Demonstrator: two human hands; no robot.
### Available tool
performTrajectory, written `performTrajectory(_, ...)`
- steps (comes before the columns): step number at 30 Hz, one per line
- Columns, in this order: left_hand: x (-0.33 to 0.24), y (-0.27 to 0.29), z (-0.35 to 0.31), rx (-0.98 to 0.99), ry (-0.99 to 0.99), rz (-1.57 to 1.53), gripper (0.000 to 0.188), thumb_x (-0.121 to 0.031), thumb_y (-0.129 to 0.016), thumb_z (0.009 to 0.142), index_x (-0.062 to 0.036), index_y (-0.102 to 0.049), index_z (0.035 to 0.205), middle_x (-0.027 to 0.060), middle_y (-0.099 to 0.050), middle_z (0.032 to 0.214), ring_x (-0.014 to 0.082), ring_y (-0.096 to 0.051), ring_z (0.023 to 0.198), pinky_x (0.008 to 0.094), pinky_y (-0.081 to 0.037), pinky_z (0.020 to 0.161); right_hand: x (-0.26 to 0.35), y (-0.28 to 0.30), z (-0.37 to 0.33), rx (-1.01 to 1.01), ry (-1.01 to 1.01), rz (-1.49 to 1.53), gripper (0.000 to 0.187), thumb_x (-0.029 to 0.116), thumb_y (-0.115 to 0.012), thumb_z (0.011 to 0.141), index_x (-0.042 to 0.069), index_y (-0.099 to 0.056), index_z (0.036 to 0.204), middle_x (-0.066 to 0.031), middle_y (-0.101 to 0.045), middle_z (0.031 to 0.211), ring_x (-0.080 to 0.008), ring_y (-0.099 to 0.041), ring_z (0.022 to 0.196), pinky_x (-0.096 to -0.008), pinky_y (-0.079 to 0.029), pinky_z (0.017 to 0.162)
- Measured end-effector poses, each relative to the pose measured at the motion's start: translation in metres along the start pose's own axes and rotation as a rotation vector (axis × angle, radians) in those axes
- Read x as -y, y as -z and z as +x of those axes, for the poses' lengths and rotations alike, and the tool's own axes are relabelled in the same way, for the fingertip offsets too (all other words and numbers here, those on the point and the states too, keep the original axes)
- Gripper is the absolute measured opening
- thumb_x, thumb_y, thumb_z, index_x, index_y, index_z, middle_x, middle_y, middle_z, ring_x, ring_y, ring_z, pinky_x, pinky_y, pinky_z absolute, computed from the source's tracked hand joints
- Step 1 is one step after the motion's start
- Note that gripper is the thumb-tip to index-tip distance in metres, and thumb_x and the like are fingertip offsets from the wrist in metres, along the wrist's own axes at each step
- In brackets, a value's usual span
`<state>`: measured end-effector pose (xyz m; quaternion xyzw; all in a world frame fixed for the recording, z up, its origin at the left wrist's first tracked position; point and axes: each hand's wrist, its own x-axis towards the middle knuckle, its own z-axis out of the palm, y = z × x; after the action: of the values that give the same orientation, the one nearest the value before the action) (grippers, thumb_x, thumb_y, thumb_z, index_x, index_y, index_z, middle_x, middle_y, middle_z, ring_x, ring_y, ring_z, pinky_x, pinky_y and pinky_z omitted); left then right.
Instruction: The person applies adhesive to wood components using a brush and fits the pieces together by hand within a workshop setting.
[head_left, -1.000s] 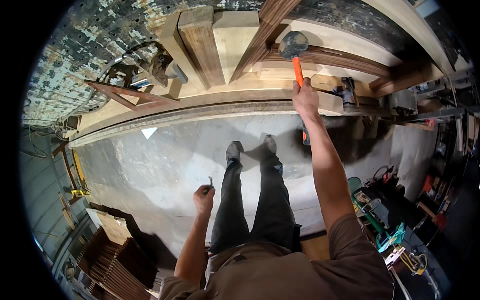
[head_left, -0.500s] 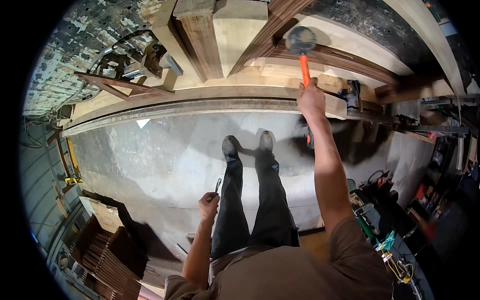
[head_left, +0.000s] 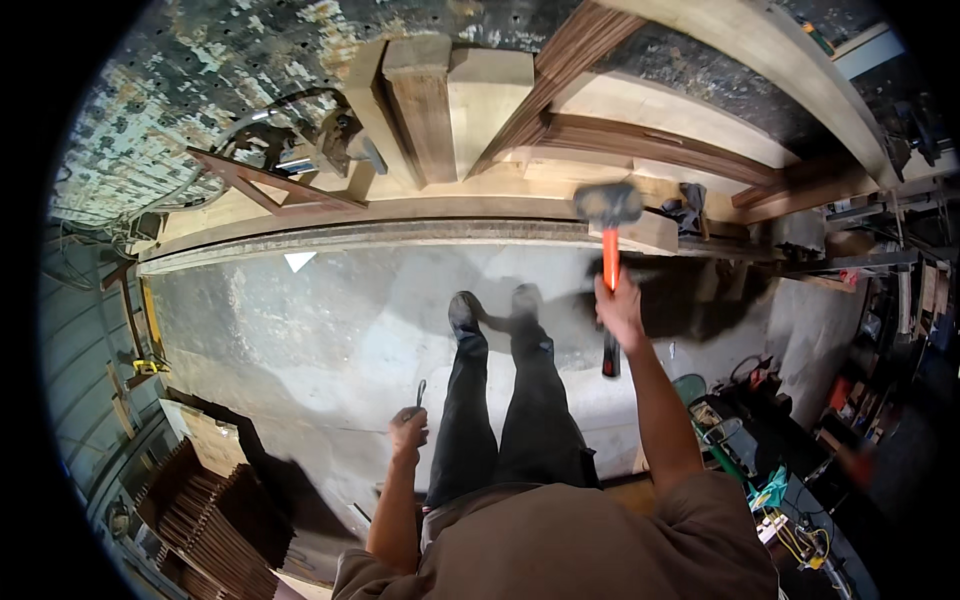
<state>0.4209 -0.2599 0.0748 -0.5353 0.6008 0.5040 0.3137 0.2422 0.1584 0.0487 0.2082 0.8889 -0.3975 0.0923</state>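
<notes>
One likely head-heavy mallet in right hand, by workbench's near edge, best gripped mid-handle; left hand holds slim dark tool.

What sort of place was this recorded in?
Most likely a woodworking shop: squared timbers stand side by side ahead, and the person's right hand grips an orange-handled mallet.

The mallet has a broad dark head, scuffed paler in places (its edges slightly blurred), and an orange handle ending in black. The right grip closes around the handle partway down, head pointing away from the body. Left of the mallet and nearer the body, a slim dark tool (its kind unclear) stands out of the left grip.
</notes>
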Motion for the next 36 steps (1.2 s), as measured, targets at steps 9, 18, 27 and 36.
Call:
performTrajectory(9,0.082,0.103,-0.026,0.150,0.060,-0.934,0.035,-0.022,-0.060,0.082,-0.0084,-0.052,0.113,0.0090,-0.056,0.086,0.0212,-0.056,0.071,0.0334,-0.046,0.057,-0.069,-0.008,-0.120,0.647,-0.606,-0.041,0.023,0.016,-0.058,0.082,0.000,-0.053,0.066,-0.0081,-0.053,0.052,-0.0194,-0.055,0.042,-0.0377,-0.045,0.040)
performTrajectory(18,0.159,0.207,-0.016,-0.168,0.012,-1.569,0.027,-0.034,-0.047,0.089,-0.0147,-0.051,0.109,0.0098,-0.061,0.085,0.0252,-0.058,0.066,0.0361,-0.047,0.053,-0.022,-0.050,-0.147,0.790,-0.378,-0.575,0.033,0.026,-0.068,0.075,-0.006,-0.065,0.082,-0.0154,-0.066,0.076,-0.0250,-0.065,0.071,-0.0390,-0.050,0.058)
performTrajectory(27,0.058,0.361,-0.002,-0.004,-0.217,-1.561,0.043,-0.016,-0.047,0.087,-0.0128,-0.045,0.129,0.0104,-0.061,0.100,0.0249,-0.060,0.086,0.0433,-0.051,0.068,0.276,-0.176,-0.140,0.873,-0.183,-0.218,0.022,0.018,-0.057,0.089,0.005,-0.052,0.073,-0.0019,-0.048,0.053,-0.0141,-0.051,0.044,-0.0296,-0.040,0.041)
performTrajectory(36,-0.155,0.498,0.022,0.584,-0.392,-1.410,0.039,-0.017,-0.050,0.090,-0.0100,-0.049,0.128,0.0098,-0.056,0.119,0.0250,-0.056,0.105,0.0515,-0.050,0.086,0.549,-0.392,-0.187,0.791,0.637,-0.019,0.016,0.010,-0.070,0.078,0.002,-0.059,0.087,-0.0012,-0.060,0.071,-0.0116,-0.057,0.061,-0.0282,-0.048,0.059)
